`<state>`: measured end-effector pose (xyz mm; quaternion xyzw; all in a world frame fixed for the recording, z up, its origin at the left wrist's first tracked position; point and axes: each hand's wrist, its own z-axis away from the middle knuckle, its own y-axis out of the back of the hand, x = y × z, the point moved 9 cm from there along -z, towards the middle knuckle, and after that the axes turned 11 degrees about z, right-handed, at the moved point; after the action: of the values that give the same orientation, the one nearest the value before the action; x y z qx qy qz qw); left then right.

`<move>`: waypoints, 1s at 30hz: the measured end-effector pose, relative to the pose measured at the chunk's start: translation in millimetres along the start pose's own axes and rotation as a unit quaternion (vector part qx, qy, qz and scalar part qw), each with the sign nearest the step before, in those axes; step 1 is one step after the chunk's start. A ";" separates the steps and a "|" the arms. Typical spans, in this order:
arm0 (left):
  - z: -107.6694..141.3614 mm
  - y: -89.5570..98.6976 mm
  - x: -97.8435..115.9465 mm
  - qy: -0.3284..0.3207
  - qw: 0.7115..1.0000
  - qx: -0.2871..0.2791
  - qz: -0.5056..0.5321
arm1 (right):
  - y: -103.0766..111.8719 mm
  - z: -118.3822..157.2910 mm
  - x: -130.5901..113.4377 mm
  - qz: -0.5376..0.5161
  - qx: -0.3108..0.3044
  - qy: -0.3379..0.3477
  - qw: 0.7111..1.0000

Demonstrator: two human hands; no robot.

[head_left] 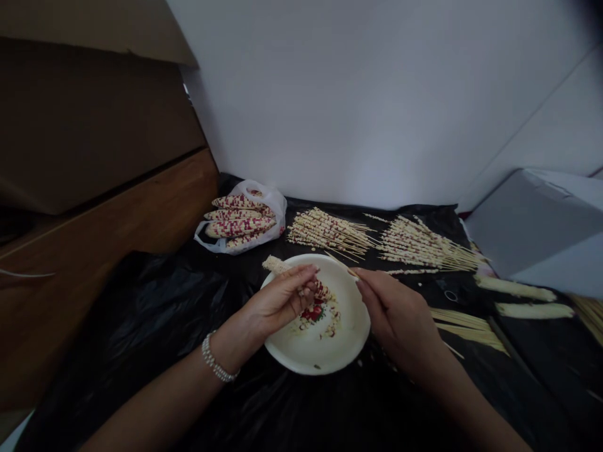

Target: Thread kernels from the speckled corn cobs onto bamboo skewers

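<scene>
My left hand is closed around a corn cob above a white bowl. The cob's upper left end is bare of kernels, while red and cream kernels show at its other end. Loose kernels lie on the bowl's floor, over a printed red and green flower. At the bowl's right rim, my right hand pinches a thin wooden skewer whose tip points up and left. Whether kernels sit on this skewer is hard to make out.
Behind the bowl lie two piles of kernel-threaded skewers. A plastic bag of corn cobs rests at the back left. On the right are bare skewers and stripped cobs. Black plastic sheeting covers the surface.
</scene>
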<state>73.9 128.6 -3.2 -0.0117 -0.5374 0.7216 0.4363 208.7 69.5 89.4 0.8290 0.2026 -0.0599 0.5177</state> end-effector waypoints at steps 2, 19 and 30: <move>0.0 1.4 1.6 0.006 1.000 0.020 0.021 | -1.8 1.5 -2.7 0.000 0.003 0.016 1.000; 1.9 2.5 4.7 -0.028 0.998 0.038 0.040 | -16.9 8.6 -16.7 0.101 -0.018 0.068 0.992; 6.5 -2.3 8.4 -0.041 0.998 0.029 0.043 | -18.5 8.9 -14.3 0.126 -0.007 0.058 0.990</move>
<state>67.0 129.1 5.2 0.0075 -0.5325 0.7551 0.3823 189.3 64.7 74.3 0.8464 0.1264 0.0551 0.5144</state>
